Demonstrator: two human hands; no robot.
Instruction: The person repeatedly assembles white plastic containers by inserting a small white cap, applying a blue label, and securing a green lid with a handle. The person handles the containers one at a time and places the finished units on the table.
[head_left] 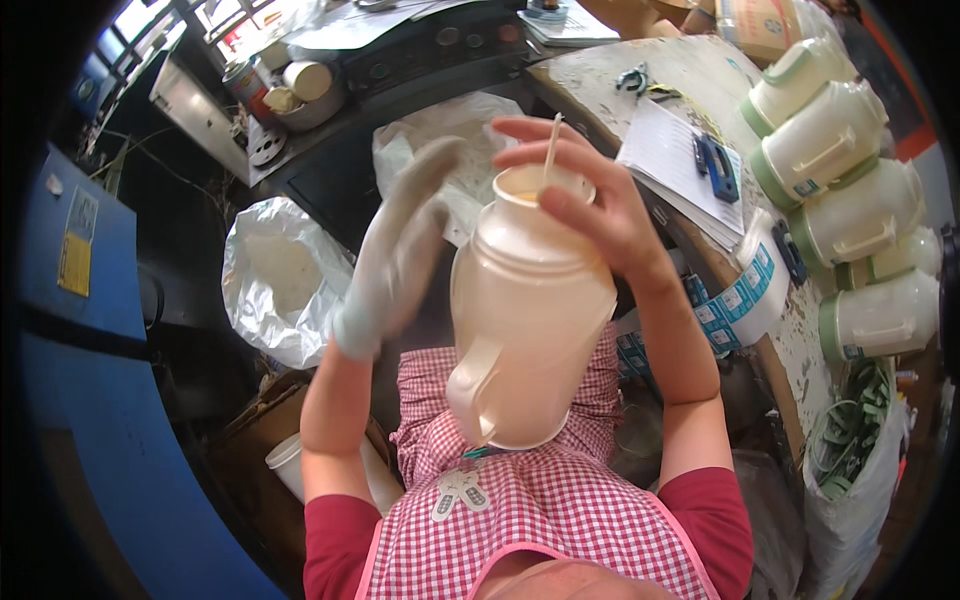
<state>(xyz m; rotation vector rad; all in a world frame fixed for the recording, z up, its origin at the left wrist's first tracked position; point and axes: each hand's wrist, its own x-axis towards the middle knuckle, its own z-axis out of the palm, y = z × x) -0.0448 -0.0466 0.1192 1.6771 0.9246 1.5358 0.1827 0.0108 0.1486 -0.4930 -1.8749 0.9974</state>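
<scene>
the gloved left hand (392,250), thumb and fingers apart, is near a cream jug (535,335); i can't tell if the right hand (608,200) grips it.

The lens sits on the wearer's head, the left one of two worn side by side, and faces steeply down over the checked apron (560,500). It is close: the cream jug (530,340), the left hand (400,240) and the right hand (600,190) loom large in mid-view. The worn desk (690,68) lies off to the right, its left edge slanting from the far left corner down toward the lower right. Along the opposite rim a tall blue cabinet (115,245) bows with the wide fisheye curve.
</scene>
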